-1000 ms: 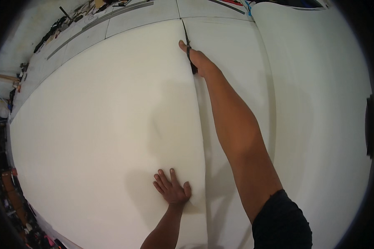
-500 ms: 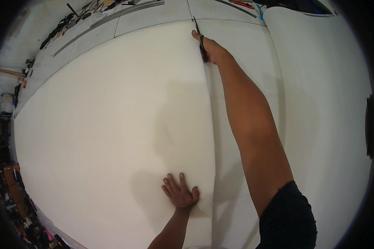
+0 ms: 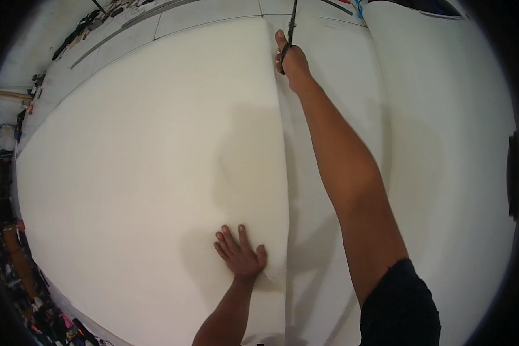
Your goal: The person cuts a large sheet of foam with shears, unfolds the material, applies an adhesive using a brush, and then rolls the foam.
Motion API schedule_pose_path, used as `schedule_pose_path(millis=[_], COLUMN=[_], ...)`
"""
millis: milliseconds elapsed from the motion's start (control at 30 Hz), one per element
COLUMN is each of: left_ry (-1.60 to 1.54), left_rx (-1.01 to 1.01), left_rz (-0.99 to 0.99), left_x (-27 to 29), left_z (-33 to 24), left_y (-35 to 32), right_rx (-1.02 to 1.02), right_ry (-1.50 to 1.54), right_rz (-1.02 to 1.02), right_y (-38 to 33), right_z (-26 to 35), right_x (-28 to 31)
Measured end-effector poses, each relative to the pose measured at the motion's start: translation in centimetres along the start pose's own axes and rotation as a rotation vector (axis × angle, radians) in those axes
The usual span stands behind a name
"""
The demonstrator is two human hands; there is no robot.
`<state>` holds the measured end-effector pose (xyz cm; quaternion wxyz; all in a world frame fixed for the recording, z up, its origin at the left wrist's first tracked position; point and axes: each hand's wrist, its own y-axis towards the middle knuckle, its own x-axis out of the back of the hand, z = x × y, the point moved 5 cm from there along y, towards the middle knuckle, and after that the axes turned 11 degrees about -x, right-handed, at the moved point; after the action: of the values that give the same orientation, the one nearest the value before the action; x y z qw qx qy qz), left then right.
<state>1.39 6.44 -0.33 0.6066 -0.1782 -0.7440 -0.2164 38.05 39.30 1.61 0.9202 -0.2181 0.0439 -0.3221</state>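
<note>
A thick white sheet of soft padding point(image 3: 138, 144) lies spread over the table, its long right edge running away from me. My left hand point(image 3: 240, 255) presses flat on it near that edge, fingers spread. Stretched far forward, my right hand point(image 3: 294, 60) grips black-handled scissors point(image 3: 290, 37) by the loops. Their blades point away from me and look closed, just right of the sheet's far corner and apart from its edge.
To the right lies a large white roll point(image 3: 444, 144) of similar material. The pale tabletop point(image 3: 328, 69) shows between roll and sheet. Long grey metal strips point(image 3: 138, 26) lie along the far side. Mixed clutter point(image 3: 23, 271) stands at the left.
The scissors have come away from the sheet's far corner and moved right, their blades swinging from a leftward tilt to nearly straight ahead. My left hand stays flat on the sheet.
</note>
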Motion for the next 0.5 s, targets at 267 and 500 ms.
schedule_pose_path(millis=[267, 500], left_ry=[-0.073, -0.063], left_rx=[0.051, 0.041], left_rz=[0.027, 0.005], left_x=[0.4, 0.8], left_z=[0.4, -0.1], left_y=[-0.6, -1.1], right_rx=[-0.029, -0.068], right_ry=[-0.467, -0.951], right_rz=[-0.339, -0.496], right_y=[-41.3, -68.7], right_z=[-19.5, -32.1], right_x=[16.5, 22.7])
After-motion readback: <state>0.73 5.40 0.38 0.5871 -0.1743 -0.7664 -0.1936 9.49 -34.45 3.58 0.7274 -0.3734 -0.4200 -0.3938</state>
